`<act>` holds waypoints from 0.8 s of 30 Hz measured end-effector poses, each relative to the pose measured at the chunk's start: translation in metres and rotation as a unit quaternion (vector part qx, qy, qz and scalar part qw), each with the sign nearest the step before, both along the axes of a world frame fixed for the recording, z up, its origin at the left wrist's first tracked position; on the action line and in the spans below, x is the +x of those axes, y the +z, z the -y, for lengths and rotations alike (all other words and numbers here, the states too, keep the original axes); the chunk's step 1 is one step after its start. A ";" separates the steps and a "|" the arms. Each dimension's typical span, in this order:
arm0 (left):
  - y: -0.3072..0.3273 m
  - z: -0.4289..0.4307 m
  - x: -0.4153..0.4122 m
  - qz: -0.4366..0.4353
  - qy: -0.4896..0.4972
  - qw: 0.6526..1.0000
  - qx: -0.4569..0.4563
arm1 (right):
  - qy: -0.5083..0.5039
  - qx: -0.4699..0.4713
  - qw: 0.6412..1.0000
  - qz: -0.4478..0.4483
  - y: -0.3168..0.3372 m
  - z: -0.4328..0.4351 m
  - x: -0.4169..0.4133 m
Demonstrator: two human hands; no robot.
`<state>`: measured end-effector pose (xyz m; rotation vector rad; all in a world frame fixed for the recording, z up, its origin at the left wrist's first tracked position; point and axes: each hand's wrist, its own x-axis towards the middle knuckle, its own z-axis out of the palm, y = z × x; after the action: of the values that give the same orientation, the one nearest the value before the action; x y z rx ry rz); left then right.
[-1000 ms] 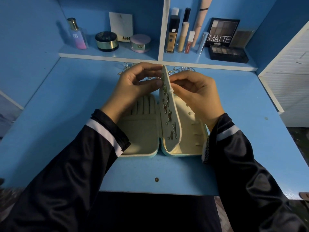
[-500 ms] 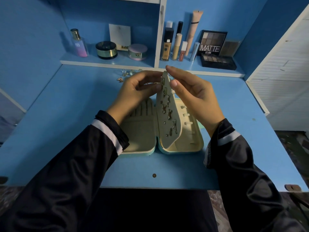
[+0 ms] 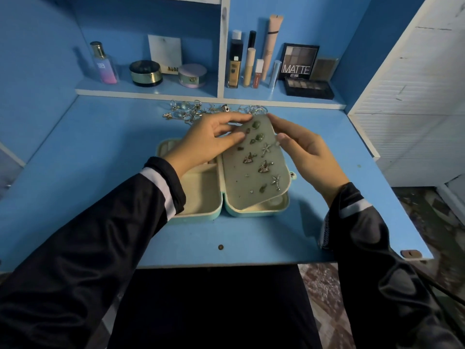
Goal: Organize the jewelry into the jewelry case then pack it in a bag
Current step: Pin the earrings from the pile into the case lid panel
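A mint jewelry case [image 3: 201, 214] with cream lining lies open on the blue desk [image 3: 100, 157]. Its hinged earring flap [image 3: 254, 183], studded with several earrings, lies tilted over the right half. My left hand [image 3: 206, 143] rests its straight fingertips on the flap's upper left corner. My right hand [image 3: 309, 153] pinches the flap's upper right edge, thumb on top beside a star-shaped earring [image 3: 265, 148]. Loose silver jewelry [image 3: 191, 112] lies in a row on the desk just behind the case. The case's left half is partly hidden by my left wrist. No bag is in view.
A low shelf [image 3: 151, 91] at the back holds a perfume bottle [image 3: 103, 64], round jars, makeup tubes [image 3: 247, 66] and eyeshadow palettes [image 3: 308, 88]. A white slatted panel [image 3: 407, 96] stands on the right. The desk's front edge is near my lap.
The earring flap has swung from standing upright down to the right, over the case's right half. Both hands followed it down, and my head moved back a little.
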<state>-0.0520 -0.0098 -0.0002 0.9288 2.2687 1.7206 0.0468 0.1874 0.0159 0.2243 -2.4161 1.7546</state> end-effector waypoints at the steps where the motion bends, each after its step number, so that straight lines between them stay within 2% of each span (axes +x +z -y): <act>1: 0.000 0.000 -0.002 -0.008 -0.004 1.000 -0.023 | -0.006 0.000 1.000 0.007 -0.002 -0.001 0.002; 7: -0.002 -0.003 -0.008 -0.063 -0.046 0.992 -0.095 | -0.039 0.031 0.998 0.044 -0.020 -0.011 0.007; 10: -0.003 -0.004 -0.013 -0.076 -0.041 0.987 -0.137 | -0.045 0.028 0.996 0.075 -0.027 -0.014 0.008; 16: -0.005 -0.002 -0.016 -0.107 -0.037 0.974 -0.195 | -0.055 0.081 0.991 0.091 -0.034 -0.015 0.007; 24: -0.007 -0.002 -0.013 -0.149 -0.023 0.960 -0.238 | -0.077 0.193 0.976 0.065 -0.037 -0.014 0.006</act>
<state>-0.0650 -0.0081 -0.0074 1.1667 2.6426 0.9842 0.0527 0.2013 -0.0216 -0.0372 -2.7678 1.2605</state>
